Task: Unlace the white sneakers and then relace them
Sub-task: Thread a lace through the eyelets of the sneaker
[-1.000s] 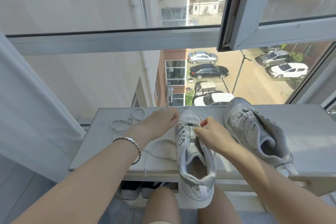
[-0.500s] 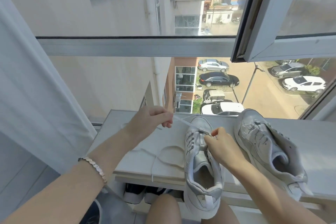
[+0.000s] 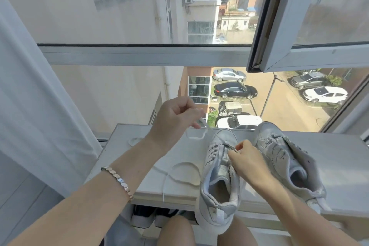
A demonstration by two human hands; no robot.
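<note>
Obs., near to far. The heel of the white leather low-top sneaker (image 3: pixel 219 168) overhangs the near edge of the pale painted window ledge (image 3: pixel 339 162), above the knees, with the toe pointing away. Upper eyelets are bare; only those nearest the toe appear threaded. Metal link bracelet (image 3: pixel 117 178) on the left wrist. The flat white woven lace (image 3: pixel 207 127) has slack looped on the ledge left of the shoe, one tail hanging over the edge. Right hand (image 3: pixel 248 164): fingers curled, tips pinching at the toe-end eyelet row, palm against the shoe's right flap. Cannot tell whether the pinch holds lace or flap. Second white leather sneaker (image 3: pixel 279 156) lies tilted just to the right, apparently laceless. Left hand (image 3: pixel 173 118) is raised over the ledge's far side, thumb and forefinger clamped on the lace, which runs taut down to the toe eyelets. A separate coil of white lace (image 3: pixel 135 141) lies at the ledge's far left. Beyond: open window sash (image 3: pixel 299 26), parked cars (image 3: pixel 235 90) far below. Judgement: the step is drawing lace through the toe eyelets; unlacing or relacing is not decidable here. To do it well, pull in line with the eyelet, keep the lace untwisted, brace the flap against the pull, and even up both tails. The overhanging heel could tip.
</note>
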